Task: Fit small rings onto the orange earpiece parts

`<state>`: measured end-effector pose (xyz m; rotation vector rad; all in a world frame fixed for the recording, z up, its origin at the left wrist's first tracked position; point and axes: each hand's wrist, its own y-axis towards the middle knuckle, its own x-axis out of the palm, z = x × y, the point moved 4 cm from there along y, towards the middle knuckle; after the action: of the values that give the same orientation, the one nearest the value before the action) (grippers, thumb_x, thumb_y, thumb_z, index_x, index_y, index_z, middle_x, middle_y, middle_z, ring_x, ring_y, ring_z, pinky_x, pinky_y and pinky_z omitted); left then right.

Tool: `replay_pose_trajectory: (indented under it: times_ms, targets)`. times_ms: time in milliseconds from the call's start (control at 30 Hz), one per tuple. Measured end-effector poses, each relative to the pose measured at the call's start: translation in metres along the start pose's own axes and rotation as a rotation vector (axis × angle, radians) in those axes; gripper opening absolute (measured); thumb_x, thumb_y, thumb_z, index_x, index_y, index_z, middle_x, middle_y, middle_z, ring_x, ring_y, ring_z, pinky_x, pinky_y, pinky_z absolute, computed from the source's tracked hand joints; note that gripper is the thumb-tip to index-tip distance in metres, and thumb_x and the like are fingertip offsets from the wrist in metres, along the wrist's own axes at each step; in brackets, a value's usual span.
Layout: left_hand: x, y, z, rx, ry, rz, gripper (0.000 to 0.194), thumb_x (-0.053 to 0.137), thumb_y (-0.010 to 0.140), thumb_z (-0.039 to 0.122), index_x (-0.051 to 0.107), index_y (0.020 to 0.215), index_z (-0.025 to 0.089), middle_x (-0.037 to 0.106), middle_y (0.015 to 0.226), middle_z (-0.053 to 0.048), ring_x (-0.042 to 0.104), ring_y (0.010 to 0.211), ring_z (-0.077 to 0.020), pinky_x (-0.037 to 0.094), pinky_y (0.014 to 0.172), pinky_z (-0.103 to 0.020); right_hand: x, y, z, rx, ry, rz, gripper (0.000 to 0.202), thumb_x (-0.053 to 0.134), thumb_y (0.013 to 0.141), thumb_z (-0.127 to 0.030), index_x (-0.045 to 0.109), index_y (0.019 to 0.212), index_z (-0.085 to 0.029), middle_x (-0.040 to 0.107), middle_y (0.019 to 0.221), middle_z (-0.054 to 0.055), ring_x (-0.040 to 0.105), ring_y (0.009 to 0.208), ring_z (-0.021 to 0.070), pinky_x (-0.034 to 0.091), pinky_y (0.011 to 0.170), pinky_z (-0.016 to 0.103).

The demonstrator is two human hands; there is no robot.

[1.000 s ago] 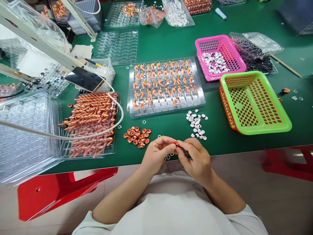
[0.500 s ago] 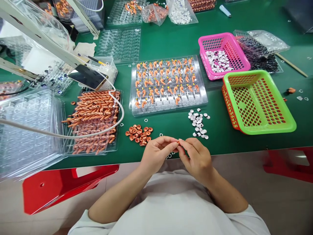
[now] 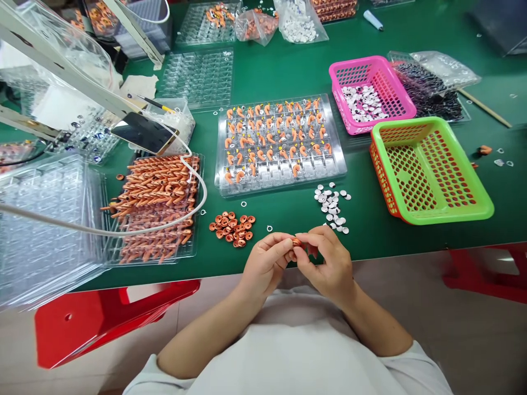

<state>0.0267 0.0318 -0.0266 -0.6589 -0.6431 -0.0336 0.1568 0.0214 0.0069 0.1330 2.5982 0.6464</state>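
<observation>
My left hand (image 3: 267, 263) pinches a small copper-coloured piece (image 3: 296, 242) at the table's front edge. The fingertips of my right hand (image 3: 327, 263) close on the same piece from the other side. Left of my hands lies a pile of copper-coloured cups (image 3: 233, 229). White discs (image 3: 330, 206) are scattered just beyond my right hand. Farther back, a clear tray (image 3: 280, 178) holds rows of curved orange pieces, with bare slots in its front row.
A green basket (image 3: 453, 211) on a red one stands at the right, behind it a pink basket (image 3: 349, 123) with white discs. At left are stacked clear trays (image 3: 49, 219), trays of copper-coloured parts (image 3: 160, 186), a white cable (image 3: 123, 233) and a phone (image 3: 144, 133).
The copper-coloured piece shows more between my fingertips. My right-hand fingers have shifted slightly left, and the whole view has moved a little.
</observation>
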Motion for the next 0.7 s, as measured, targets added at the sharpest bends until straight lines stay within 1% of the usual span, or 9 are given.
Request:
replay_pose_trajectory:
  times_ms: [100,233,433,600,700]
  targets:
    - [0.0009,-0.0010,-0.0003,-0.008,-0.031,0.006,0.022,0.085,0.063,0.028,0.071,0.073,0.014,0.071,0.070,-0.003,0.065,0.066,-0.0127,0.051,0.064,-0.022,0.0017,-0.0009,0.0014,0.016,0.031,-0.047,0.029,0.059,0.089,-0.016,0.062,0.116,-0.023,0.062,0.088,0.005,0.062,0.072,0.0143,0.055,0.056,0.026]
    - [0.0015,-0.0031,-0.0019,-0.032,-0.044,-0.023,0.019,0.083,0.067,0.027,0.072,0.075,0.014,0.071,0.073,-0.003,0.065,0.069,-0.0132,0.052,0.069,-0.024,0.0046,-0.0030,0.0040,0.011,0.055,-0.112,0.033,0.057,0.092,-0.018,0.059,0.125,-0.021,0.063,0.089,0.006,0.061,0.074,0.0148,0.055,0.057,0.026]
    - [-0.0005,-0.0051,-0.0041,-0.043,-0.050,-0.037,0.017,0.083,0.069,0.027,0.073,0.074,0.014,0.069,0.071,-0.001,0.062,0.066,-0.0096,0.050,0.066,-0.020,0.0045,-0.0058,0.0057,-0.081,0.022,-0.151,0.034,0.055,0.092,-0.013,0.058,0.126,-0.019,0.067,0.092,0.007,0.063,0.074,0.0156,0.057,0.063,0.028]
    - [-0.0002,-0.0062,-0.0041,-0.042,-0.045,-0.072,0.015,0.082,0.072,0.027,0.073,0.076,0.014,0.069,0.072,-0.001,0.061,0.066,-0.0089,0.050,0.066,-0.019,0.0008,-0.0030,0.0033,-0.147,0.007,-0.169,0.034,0.055,0.091,-0.009,0.058,0.124,-0.015,0.067,0.086,0.008,0.062,0.070,0.0156,0.054,0.059,0.026]
    - [-0.0006,-0.0077,-0.0016,-0.031,0.025,-0.075,0.016,0.079,0.075,0.028,0.072,0.078,0.014,0.069,0.073,-0.001,0.062,0.067,-0.0097,0.050,0.065,-0.021,-0.0008,-0.0016,0.0036,-0.173,-0.022,-0.161,0.031,0.053,0.093,-0.011,0.058,0.123,-0.015,0.067,0.083,0.007,0.060,0.067,0.0154,0.053,0.057,0.026]
